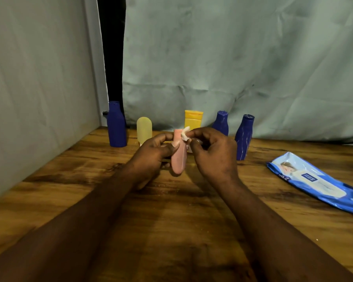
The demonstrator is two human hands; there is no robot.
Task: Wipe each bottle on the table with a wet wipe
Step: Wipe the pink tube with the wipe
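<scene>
Left grip (153,153) curls round the pink bottle (178,160); right grip (214,155) seemingly pinches the wipe (185,133) against it.

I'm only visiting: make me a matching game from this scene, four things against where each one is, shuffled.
Things:
1. pink bottle
2. wet wipe
3. wipes pack
4. tallest blue bottle

Places:
a. lying flat on the table, right side
b. gripped in the left hand
c. standing upright, far left
d. pinched in the right hand

Pairs: 1-b, 2-d, 3-a, 4-c.
</scene>
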